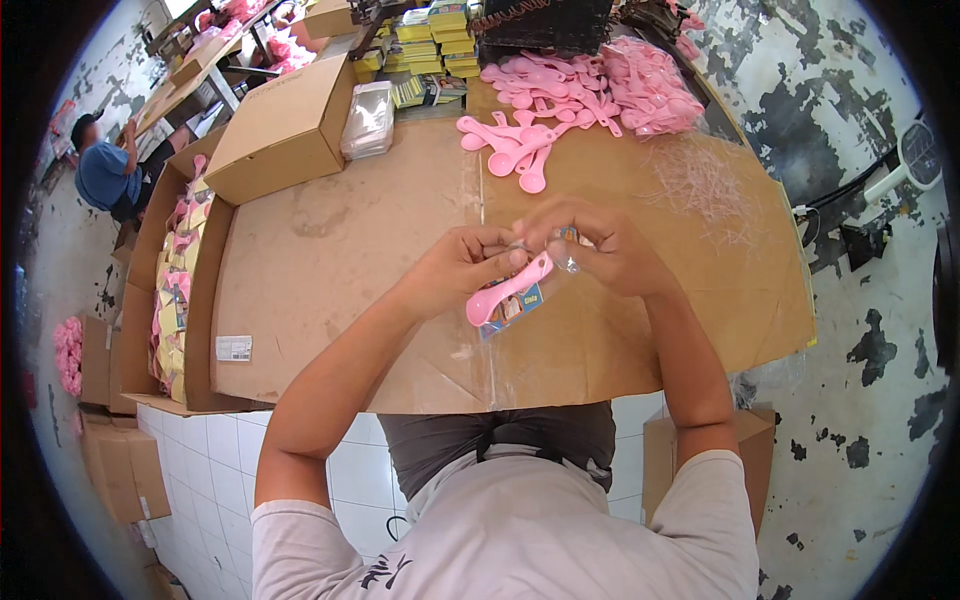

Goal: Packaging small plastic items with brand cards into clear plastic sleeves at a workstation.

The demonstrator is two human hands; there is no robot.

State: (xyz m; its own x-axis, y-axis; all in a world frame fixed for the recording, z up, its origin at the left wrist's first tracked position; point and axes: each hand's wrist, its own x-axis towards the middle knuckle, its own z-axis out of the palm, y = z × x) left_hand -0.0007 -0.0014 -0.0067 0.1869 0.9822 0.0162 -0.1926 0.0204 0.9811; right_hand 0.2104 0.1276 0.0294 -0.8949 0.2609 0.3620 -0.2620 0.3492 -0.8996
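Observation:
Between my hands, over the middle of the cardboard-covered table, is a pink measuring spoon point(487, 305) with a blue printed card point(526, 299) behind it. Clear plastic shows around them, like a small bag. My left hand point(468, 262) pinches near the top of the spoon's handle with thumb and fingers. Closed on the upper end of the clear bag point(566, 262), my right hand point(612, 245) is slightly blurred at the fingers. The spoon's bowl hangs down to the lower left. Farther back lies a pile of loose pink spoons point(535, 140).
A bulging bag of pink spoons point(650, 90) lies at the back right, near thin plastic strands point(705, 190). Stacked cards point(435, 45), clear bags point(369, 120) and a closed carton point(285, 125) stand back left. An open box point(205, 290) holds packed spoons. A person point(108, 170) sits far left.

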